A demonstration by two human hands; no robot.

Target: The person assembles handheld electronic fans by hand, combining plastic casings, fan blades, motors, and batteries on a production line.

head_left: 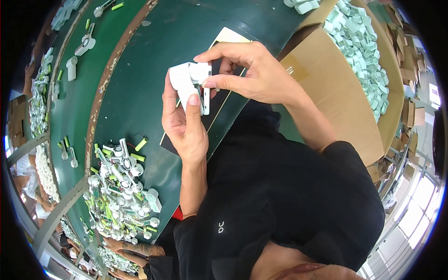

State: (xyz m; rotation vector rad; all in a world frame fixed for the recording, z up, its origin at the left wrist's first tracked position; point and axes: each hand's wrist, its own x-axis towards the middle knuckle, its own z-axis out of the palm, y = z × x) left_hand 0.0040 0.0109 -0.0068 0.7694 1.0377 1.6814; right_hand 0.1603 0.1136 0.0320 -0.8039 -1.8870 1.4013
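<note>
The left hand (183,122) is closed around a white plastic part (189,83), with the thumb lying along its front and the fingers behind it, so the part stands out above the palm. The right hand (254,70) comes from the right side and pinches the upper right end of the same part between thumb and forefinger; both hands touch it together, above the dark green tabletop (154,51). The part has a rounded body on the left and a narrower piece which goes down past the left thumb; its long axis runs about up and down in the picture, a little tilted, and the rounded end points to the top left. Under the hands a dark flat sheet with a pale edge (227,100) lies on the tabletop. Lower left, well apart from the hands, there is a pile of small white and green parts (121,191), and another person's hand (119,245) rests near its lower edge. To the right a big cardboard box (336,88) holds many pale green pieces (361,42). Single white parts (71,67) lie further up on the tabletop, behind a brown strip
</note>
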